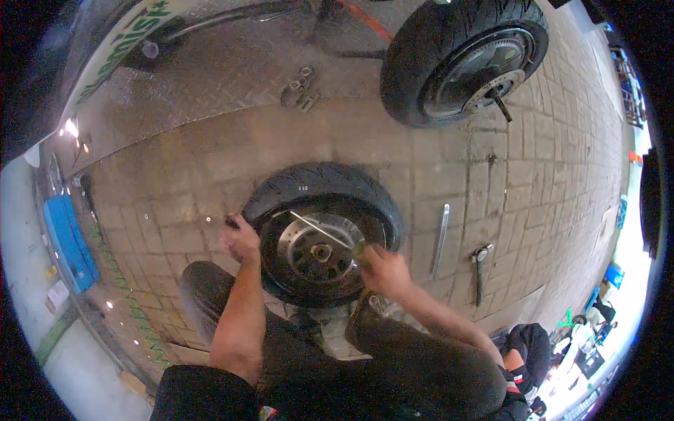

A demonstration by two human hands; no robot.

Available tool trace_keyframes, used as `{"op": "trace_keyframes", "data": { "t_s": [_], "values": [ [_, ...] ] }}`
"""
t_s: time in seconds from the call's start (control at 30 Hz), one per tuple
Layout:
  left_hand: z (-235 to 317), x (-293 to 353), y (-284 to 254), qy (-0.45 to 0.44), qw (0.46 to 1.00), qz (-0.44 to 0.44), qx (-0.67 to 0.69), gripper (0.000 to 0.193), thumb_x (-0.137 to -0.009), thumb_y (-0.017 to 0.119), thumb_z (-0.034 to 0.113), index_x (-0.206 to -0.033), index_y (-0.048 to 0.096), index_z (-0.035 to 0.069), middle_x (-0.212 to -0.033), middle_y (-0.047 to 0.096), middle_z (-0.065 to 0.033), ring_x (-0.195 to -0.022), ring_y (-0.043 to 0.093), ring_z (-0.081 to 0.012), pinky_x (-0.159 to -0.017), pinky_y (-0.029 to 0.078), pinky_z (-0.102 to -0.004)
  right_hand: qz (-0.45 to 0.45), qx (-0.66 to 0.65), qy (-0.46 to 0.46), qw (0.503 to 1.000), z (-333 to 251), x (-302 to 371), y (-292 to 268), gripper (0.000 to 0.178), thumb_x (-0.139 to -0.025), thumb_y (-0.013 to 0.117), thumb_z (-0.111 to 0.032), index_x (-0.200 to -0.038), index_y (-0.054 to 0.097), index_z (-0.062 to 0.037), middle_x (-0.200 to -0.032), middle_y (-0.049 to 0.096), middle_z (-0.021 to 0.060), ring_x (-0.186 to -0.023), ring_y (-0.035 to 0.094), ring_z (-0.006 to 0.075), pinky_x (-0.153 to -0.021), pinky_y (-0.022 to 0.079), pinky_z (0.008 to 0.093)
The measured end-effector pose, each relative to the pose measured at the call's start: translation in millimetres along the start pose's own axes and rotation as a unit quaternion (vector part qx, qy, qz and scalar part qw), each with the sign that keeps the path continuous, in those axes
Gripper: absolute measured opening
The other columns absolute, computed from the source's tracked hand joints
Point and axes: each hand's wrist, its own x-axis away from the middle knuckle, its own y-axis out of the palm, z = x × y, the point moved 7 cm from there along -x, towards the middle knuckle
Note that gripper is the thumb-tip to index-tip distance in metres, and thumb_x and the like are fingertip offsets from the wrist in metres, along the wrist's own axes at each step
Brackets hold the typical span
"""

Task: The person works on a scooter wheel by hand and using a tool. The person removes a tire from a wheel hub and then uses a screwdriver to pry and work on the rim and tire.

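A black motorcycle wheel with a tyre (319, 182) lies flat on the paved floor between my knees. Its silver brake disc (291, 245) faces up around a hub in the middle. My right hand (386, 272) is closed around a screwdriver (319, 228) at the wheel's right side. The thin shaft slants up and left across the disc, its tip near the far inner edge of the tyre. At the tyre's left edge, my left hand (241, 240) is closed, with a small dark thing at its fingertips that I cannot make out.
A flat metal bar (441, 242) and a ratchet wrench (480, 274) lie to the right. Beyond stands a second wheel (463, 63). Small metal parts (300, 90) rest on a floor plate. A blue box (70, 242) and a green coiled hose (126, 295) are at the left.
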Motion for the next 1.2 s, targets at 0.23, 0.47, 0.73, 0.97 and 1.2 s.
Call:
{"op": "trace_keyframes", "data": {
  "t_s": [0.23,0.47,0.73,0.97,1.2],
  "values": [
    [-3,0,1,0.046,0.997,0.068,-0.007,0.058,-0.1,0.048,0.05,-0.113,0.07,-0.003,-0.109,0.068,-0.0292,-0.102,0.063,-0.0495,-0.087,0.05,-0.0551,-0.015,0.026,0.023,0.999,-1,-1,9,0.048,-0.082,0.07,-0.022,-0.124,0.054,-0.0084,-0.107,0.064,0.0189,-0.08,0.069,0.0407,-0.065,0.058,0.0511],
    [0,0,-1,0.059,0.995,0.077,-0.008,0.063,-0.1,0.046,0.052,-0.112,0.069,-0.005,-0.104,0.068,-0.0307,-0.1,0.064,-0.0495,-0.088,0.05,-0.0561,-0.006,0.009,-0.003,1.0,-13,-4,-1,0.038,-0.085,0.068,-0.018,-0.12,0.055,-0.0086,-0.1,0.065,0.0195,-0.077,0.069,0.0402,-0.06,0.058,0.0504],
    [-23,-11,14,-0.014,0.999,0.032,-0.014,0.068,-0.097,0.047,0.054,-0.109,0.068,-0.009,-0.104,0.067,-0.0333,-0.098,0.063,-0.0512,-0.086,0.049,-0.0567,0.038,-0.016,-0.013,0.999,-8,-9,-3,0.037,-0.085,0.067,-0.017,-0.119,0.055,-0.0091,-0.1,0.065,0.0204,-0.075,0.069,0.0403,-0.059,0.058,0.0499],
    [-11,-2,4,0.024,0.996,0.07,-0.049,0.067,-0.098,0.046,0.055,-0.115,0.067,-0.006,-0.109,0.07,-0.0292,-0.102,0.065,-0.0476,-0.089,0.05,-0.0551,0.027,-0.046,0.009,0.999,-10,-11,-4,0.039,-0.087,0.067,-0.019,-0.123,0.056,-0.0097,-0.107,0.066,0.0224,-0.074,0.069,0.0409,-0.06,0.057,0.0509],
    [-12,-3,9,0.005,0.999,0.032,0.014,0.069,-0.099,0.047,0.055,-0.115,0.065,-0.009,-0.104,0.07,-0.0313,-0.1,0.067,-0.0468,-0.087,0.05,-0.0547,0.02,-0.134,0.022,0.99,5,-17,-4,0.045,-0.083,0.073,-0.021,-0.123,0.058,-0.0059,-0.104,0.069,0.0218,-0.08,0.069,0.0431,-0.069,0.058,0.0498]
  ]
}}
